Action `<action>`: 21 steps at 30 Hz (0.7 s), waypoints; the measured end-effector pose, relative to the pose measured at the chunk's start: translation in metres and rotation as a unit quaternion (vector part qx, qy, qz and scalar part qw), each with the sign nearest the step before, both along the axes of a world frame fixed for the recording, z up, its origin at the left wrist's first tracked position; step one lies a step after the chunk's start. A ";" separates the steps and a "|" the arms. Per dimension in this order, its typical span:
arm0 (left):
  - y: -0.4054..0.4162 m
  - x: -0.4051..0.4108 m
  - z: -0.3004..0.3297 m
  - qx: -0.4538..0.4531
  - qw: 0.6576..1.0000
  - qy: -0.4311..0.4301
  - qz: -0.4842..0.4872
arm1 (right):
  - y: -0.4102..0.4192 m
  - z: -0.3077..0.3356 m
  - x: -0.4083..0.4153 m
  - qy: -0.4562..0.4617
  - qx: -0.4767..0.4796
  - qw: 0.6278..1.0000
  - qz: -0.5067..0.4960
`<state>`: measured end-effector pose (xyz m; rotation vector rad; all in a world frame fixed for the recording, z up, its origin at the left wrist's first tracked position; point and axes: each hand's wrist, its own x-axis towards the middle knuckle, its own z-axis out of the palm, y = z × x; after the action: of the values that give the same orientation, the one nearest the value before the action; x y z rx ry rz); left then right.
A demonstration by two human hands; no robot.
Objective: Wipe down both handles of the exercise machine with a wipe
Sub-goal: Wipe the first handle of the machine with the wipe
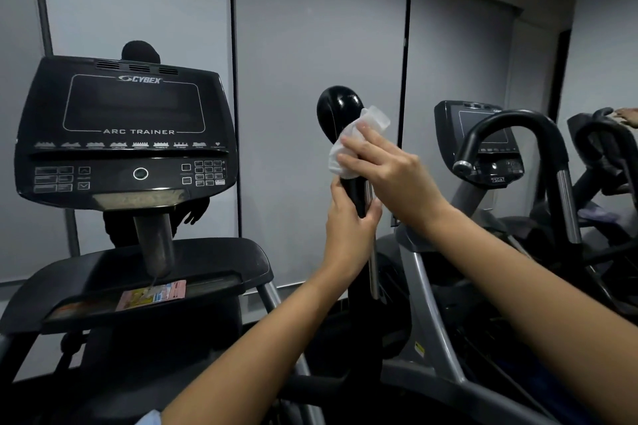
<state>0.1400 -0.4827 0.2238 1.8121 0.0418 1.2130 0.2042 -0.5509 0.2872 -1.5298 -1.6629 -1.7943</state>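
Note:
The machine's right handle [340,110] is a glossy black upright grip with a rounded top, standing in the middle of the view. My right hand [386,169] presses a white wipe [348,145] around the handle just below its bulb. Lower down, my left hand [352,221] is closed around the handle's black shaft. The other handle of this machine is hidden; only a dark rounded shape [141,51] shows above the console.
The black console [127,134] marked ARC TRAINER stands at the left, with a tray [241,252] below it holding a pink card [152,294]. A second machine with a curved black handle [518,134] stands close on the right. Grey blinds fill the wall behind.

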 end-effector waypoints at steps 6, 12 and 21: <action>0.000 0.000 -0.001 0.005 1.000 0.006 -0.003 | 0.004 0.031 0.014 -0.027 -0.016 0.999 -0.023; 0.001 0.000 -0.002 0.015 1.000 0.020 -0.003 | 0.028 0.084 0.012 0.287 0.096 0.952 0.045; 0.001 0.002 0.000 -0.008 1.000 0.000 -0.009 | 0.005 -0.017 0.005 0.099 0.030 0.993 0.064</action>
<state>0.1422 -0.4817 0.2235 1.7950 0.0345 1.1964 0.2089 -0.5461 0.2705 -1.4851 -1.5601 -1.5594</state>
